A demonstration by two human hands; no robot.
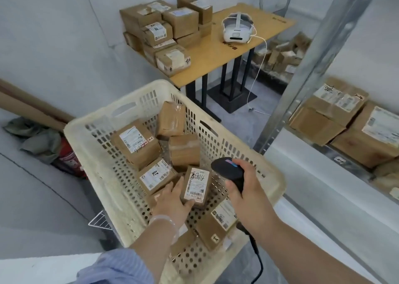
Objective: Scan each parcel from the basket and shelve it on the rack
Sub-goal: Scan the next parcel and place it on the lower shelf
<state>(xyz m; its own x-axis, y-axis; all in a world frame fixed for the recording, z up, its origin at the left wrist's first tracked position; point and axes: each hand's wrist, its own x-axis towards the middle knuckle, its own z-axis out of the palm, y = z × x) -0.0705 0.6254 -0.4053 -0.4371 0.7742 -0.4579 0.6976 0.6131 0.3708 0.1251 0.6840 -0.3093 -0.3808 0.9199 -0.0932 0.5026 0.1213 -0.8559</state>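
Currently, left hand (172, 200) grips a boxy cardboard parcel (195, 185) in the perforated basket (90, 128); right hand (246, 188) clasps scanner (228, 169).

The basket (97, 115) was open from above. Parcels (136, 143) crowded its floor. The rack post (302, 85) stood close on the right.
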